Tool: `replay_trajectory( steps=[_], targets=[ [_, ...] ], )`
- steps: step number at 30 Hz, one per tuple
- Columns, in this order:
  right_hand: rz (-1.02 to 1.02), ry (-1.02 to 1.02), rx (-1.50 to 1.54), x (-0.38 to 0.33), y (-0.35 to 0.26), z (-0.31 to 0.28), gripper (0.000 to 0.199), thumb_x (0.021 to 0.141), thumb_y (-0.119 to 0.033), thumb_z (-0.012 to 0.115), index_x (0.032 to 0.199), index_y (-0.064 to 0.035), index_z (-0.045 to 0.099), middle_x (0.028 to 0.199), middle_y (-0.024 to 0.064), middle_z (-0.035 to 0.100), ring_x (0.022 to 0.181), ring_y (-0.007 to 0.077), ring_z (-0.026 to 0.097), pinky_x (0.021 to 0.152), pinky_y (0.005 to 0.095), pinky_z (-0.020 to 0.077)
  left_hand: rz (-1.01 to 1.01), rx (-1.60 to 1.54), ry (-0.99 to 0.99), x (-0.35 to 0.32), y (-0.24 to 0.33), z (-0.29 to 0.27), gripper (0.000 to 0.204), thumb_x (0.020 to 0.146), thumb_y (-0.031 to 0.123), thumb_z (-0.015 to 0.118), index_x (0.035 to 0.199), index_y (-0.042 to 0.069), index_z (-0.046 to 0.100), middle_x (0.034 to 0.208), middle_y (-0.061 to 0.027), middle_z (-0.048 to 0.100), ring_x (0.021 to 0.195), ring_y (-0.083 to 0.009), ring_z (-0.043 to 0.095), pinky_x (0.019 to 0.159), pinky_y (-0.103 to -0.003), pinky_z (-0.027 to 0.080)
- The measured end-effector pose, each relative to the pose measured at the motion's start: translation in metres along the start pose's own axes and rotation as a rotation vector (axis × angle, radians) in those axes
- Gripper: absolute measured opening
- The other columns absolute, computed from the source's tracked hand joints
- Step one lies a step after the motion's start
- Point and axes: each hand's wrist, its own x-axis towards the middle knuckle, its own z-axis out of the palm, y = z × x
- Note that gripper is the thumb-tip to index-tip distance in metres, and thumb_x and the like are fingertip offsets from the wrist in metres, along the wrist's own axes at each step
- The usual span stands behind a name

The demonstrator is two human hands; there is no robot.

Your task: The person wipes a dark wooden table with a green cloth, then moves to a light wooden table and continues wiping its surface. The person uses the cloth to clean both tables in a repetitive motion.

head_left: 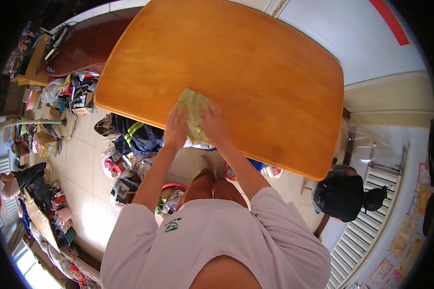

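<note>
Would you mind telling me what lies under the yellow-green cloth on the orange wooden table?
The yellow-green cloth lies flat on the orange wooden table, near its front edge. The left hand and right hand press on it. The covered tabletop cannot be seen.

We find the wooden table (236,62) bare across nearly its whole top, so our hands can sweep away from us, left or right, unhindered. Only the folded green cloth (194,111) lies at the near edge, under our left hand (176,128) and right hand (214,124). Below the near edge, bags and clutter (125,159) crowd the floor at our left; a black backpack (343,195) stands at our right.
</note>
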Motion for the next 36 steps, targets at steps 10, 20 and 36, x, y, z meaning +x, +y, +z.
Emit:
replay_trajectory(
  steps=[10,20,36],
  targets=[
    [0.363,0.251,-0.266,-0.168,0.215,-0.045,0.064,0.093,-0.034,0.057,0.147,-0.0071,0.035,0.153,0.0195,0.031,0.142,0.0389,0.028,0.11,0.0589,0.0283,-0.032,-0.038,0.072,0.03,0.106,0.028,0.066,0.097,0.046,0.044,0.152,0.013,0.03,0.159,-0.0184,0.017,0.147,-0.0358,0.013,0.118,-0.051,0.016],
    [0.343,0.091,-0.294,-0.167,0.22,-0.06,0.07,0.089,-0.036,0.064,0.148,-0.009,0.035,0.156,0.0184,0.026,0.143,0.0371,0.027,0.107,0.0578,0.0348,0.571,-0.297,0.159,0.043,0.238,0.041,0.051,0.093,0.035,0.052,0.142,0.021,0.049,0.153,-0.0151,0.033,0.141,-0.0367,0.029,0.115,-0.053,0.022],
    [0.379,0.075,-0.193,-0.161,0.225,-0.048,0.073,0.087,-0.032,0.067,0.146,-0.0043,0.035,0.154,0.025,0.025,0.141,0.0439,0.025,0.107,0.06,0.0317,-0.479,0.189,0.213,0.028,-0.063,0.04,0.054,0.099,0.033,0.043,0.151,0.02,0.034,0.155,-0.0175,0.028,0.144,-0.036,0.024,0.115,-0.052,0.022]
  ],
)
